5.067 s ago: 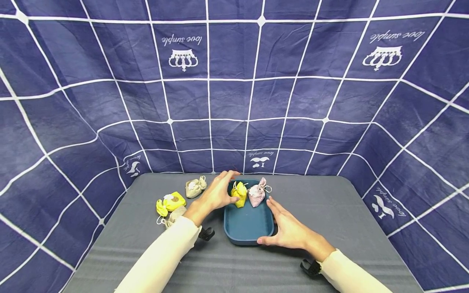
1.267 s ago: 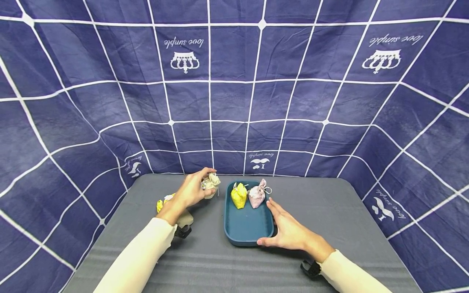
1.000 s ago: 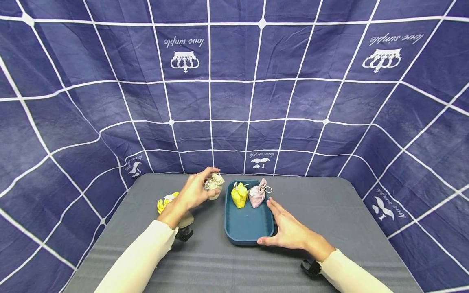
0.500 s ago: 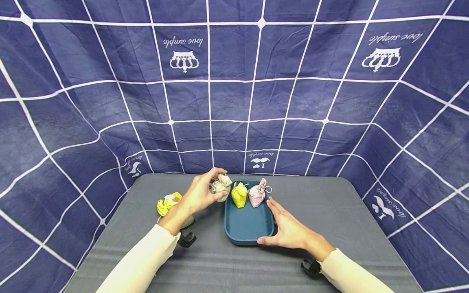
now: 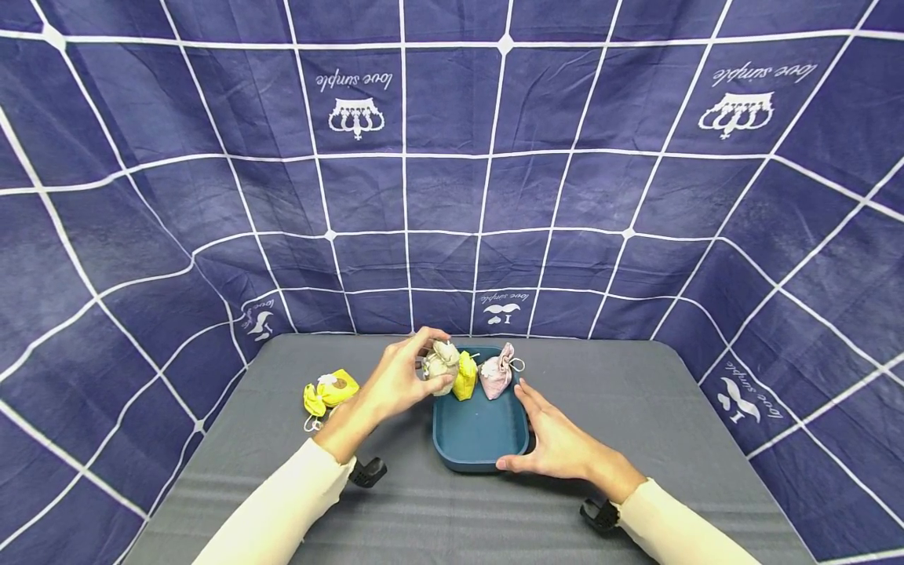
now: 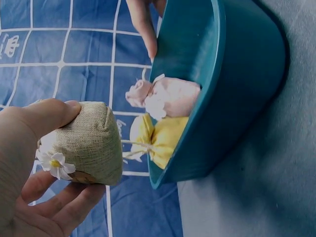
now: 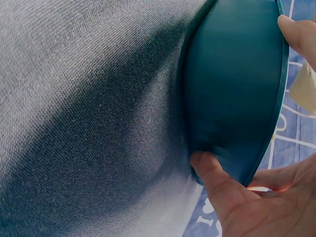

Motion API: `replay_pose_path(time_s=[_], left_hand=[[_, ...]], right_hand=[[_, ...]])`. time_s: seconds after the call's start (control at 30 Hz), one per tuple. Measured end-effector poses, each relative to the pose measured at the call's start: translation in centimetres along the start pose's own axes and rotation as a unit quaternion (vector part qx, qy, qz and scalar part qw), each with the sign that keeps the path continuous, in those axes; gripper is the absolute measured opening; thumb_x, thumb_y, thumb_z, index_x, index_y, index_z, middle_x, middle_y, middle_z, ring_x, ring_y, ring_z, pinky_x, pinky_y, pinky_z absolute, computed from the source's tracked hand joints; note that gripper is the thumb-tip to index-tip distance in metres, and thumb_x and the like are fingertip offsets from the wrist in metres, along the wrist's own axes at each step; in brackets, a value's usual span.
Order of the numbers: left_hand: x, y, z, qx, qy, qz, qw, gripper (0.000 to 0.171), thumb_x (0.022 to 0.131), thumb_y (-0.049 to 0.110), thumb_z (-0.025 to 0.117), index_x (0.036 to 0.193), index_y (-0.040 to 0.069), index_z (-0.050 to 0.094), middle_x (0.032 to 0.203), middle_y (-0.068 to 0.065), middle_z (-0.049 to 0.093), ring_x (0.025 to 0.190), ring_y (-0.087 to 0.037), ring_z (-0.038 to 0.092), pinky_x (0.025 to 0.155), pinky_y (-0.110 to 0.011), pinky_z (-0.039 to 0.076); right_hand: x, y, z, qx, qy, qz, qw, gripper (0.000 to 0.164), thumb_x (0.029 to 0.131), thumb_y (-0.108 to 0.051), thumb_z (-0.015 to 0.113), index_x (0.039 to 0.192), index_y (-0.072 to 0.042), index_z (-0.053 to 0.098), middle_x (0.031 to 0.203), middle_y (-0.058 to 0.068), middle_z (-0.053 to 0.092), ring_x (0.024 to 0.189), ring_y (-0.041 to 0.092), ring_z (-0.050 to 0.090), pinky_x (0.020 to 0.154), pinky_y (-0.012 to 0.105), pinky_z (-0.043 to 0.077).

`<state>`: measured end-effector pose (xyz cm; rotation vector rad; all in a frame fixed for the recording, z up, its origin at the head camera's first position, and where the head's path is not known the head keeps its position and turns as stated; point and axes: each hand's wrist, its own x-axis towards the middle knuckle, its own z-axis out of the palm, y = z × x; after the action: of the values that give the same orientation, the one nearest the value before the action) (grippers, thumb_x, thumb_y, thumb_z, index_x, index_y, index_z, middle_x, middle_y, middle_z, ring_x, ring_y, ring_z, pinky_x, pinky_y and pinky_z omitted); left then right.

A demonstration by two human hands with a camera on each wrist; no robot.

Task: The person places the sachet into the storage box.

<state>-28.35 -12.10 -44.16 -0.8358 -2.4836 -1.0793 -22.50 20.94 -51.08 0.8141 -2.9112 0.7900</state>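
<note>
My left hand (image 5: pixel 399 384) holds a beige drawstring pouch (image 6: pixel 91 143) with a white flower on it, above the left edge of a teal bin (image 5: pixel 480 439). In the left wrist view the thumb lies on one side of the pouch, the fingers on the other. A yellow pouch (image 5: pixel 465 377) and a pink pouch (image 5: pixel 496 373) sit side by side at the bin's far end; the held pouch partly covers the yellow one in the head view. My right hand (image 5: pixel 561 443) grips the bin's right side, its thumb at the near corner and its fingers along the wall.
On the grey table (image 5: pixel 636 408), to the left, lies another yellow pouch (image 5: pixel 337 386). Beside it is a pouch mostly hidden behind the left forearm. A blue curtain (image 5: pixel 452 196) with white grid lines stands behind and at both sides.
My left hand has let go of the yellow pouch in the bin, taken the beige pouch from the table and carried it right to the bin's edge. My right hand has stayed put.
</note>
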Motion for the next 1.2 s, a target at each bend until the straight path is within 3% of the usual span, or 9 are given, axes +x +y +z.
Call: replay_pose_path(time_s=[0.3, 0.87, 1.2], left_hand=[[-0.2, 0.4, 1.5, -0.011, -0.015, 0.001, 0.9998, 0.065, 0.089, 0.016, 0.103, 0.144, 0.018, 0.068, 0.117, -0.003, 0.083, 0.108, -0.017, 0.081, 0.099, -0.042, 0.07], [-1.2, -1.2, 3.4, -0.004, -0.038, -0.015, 0.9991, 0.066, 0.089, 0.014, 0.103, 0.144, 0.011, 0.067, 0.12, -0.005, 0.084, 0.108, -0.02, 0.08, 0.099, -0.044, 0.069], [-1.4, -1.8, 4.1, 0.008, -0.039, -0.01, 0.9992, 0.065, 0.087, 0.015, 0.103, 0.141, 0.012, 0.067, 0.121, -0.007, 0.084, 0.105, -0.017, 0.078, 0.095, -0.039, 0.067]], right_hand=[[0.0, 0.1, 0.2, 0.007, -0.001, 0.006, 1.0, 0.136, 0.082, -0.068, 0.099, 0.173, 0.014, 0.039, 0.183, 0.036, 0.038, 0.166, 0.053, 0.051, 0.132, 0.066, 0.048], [0.0, 0.0, -0.1, 0.002, -0.003, 0.008, 1.0, 0.136, 0.083, -0.07, 0.099, 0.173, 0.013, 0.039, 0.184, 0.036, 0.038, 0.165, 0.054, 0.052, 0.131, 0.067, 0.049], [0.0, 0.0, -0.1, 0.011, -0.008, 0.012, 1.0, 0.137, 0.083, -0.07, 0.098, 0.173, 0.013, 0.038, 0.184, 0.036, 0.037, 0.166, 0.054, 0.05, 0.132, 0.068, 0.048]])
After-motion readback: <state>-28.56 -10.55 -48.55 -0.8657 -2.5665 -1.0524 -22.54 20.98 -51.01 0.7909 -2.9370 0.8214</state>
